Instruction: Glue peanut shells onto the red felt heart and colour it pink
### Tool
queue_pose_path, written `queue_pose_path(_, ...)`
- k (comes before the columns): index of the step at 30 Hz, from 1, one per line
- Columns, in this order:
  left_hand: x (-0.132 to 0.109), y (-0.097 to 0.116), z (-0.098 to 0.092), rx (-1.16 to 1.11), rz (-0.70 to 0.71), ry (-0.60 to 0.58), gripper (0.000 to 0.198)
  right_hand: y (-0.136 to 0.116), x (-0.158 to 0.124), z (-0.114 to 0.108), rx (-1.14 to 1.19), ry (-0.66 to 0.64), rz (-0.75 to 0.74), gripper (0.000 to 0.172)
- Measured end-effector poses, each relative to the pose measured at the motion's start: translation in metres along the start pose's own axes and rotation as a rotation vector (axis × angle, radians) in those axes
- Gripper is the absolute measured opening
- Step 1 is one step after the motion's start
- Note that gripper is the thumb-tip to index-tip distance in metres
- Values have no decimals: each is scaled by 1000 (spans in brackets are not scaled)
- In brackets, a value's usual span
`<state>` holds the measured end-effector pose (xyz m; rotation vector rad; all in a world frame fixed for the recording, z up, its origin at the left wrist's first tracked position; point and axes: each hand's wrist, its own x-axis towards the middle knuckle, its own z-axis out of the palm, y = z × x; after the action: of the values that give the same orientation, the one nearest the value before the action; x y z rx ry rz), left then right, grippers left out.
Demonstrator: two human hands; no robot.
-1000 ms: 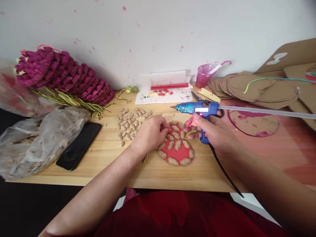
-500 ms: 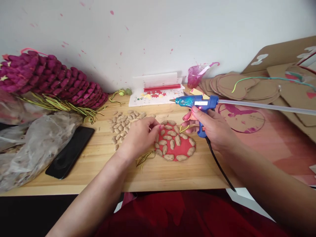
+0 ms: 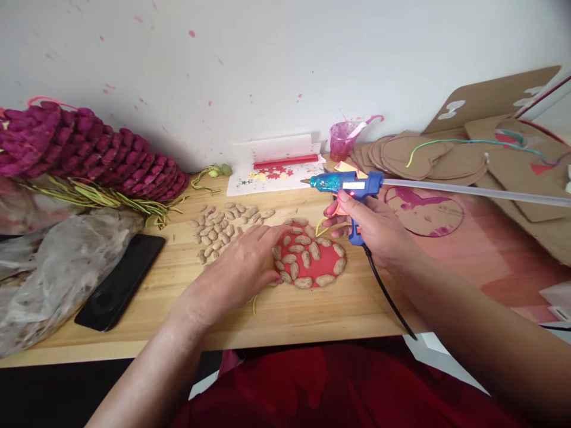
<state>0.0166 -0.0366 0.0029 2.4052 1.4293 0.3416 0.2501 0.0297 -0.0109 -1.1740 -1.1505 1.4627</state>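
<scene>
My right hand (image 3: 375, 223) is wrapped around a blue hot glue gun (image 3: 345, 183), its nozzle pointing left and a long clear glue stick coming out of its back. Below the gun, a yellow cord loop (image 3: 320, 227) shows by the fingers. On the table lies a heart-shaped or rounded red piece (image 3: 328, 259) with peanuts (image 3: 314, 250) set around its border and across its middle. My left hand (image 3: 238, 258) reaches to its left edge, thumb and fingers apart, touching or nearly touching the rim. Its palm hides part of a loose peanut pile (image 3: 218, 229).
Purple peanut-covered pieces (image 3: 93, 148) are stacked at left, above a plastic bag (image 3: 89, 261) and a black phone (image 3: 120, 282). Small stars lie on white paper (image 3: 236, 185) near a purple-stained cup (image 3: 341, 141). Cardboard shapes (image 3: 414, 157) cover the right back. A black cable (image 3: 388, 294) trails forward.
My left hand has gone from a pinch over the red piece's upper left to a spread pose at its left edge. The glue gun stays in my right hand; the view has shifted slightly.
</scene>
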Motion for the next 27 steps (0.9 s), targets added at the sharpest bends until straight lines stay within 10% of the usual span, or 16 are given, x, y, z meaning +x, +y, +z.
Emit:
queue_pose_path(11, -1, 3, 13, -64, -204, 306, 12, 4, 1, 2, 72, 7, 4, 39)
queue_pose_path(27, 35, -3, 20, 93, -215, 292, 16, 7, 1, 1, -4, -42, 4, 39)
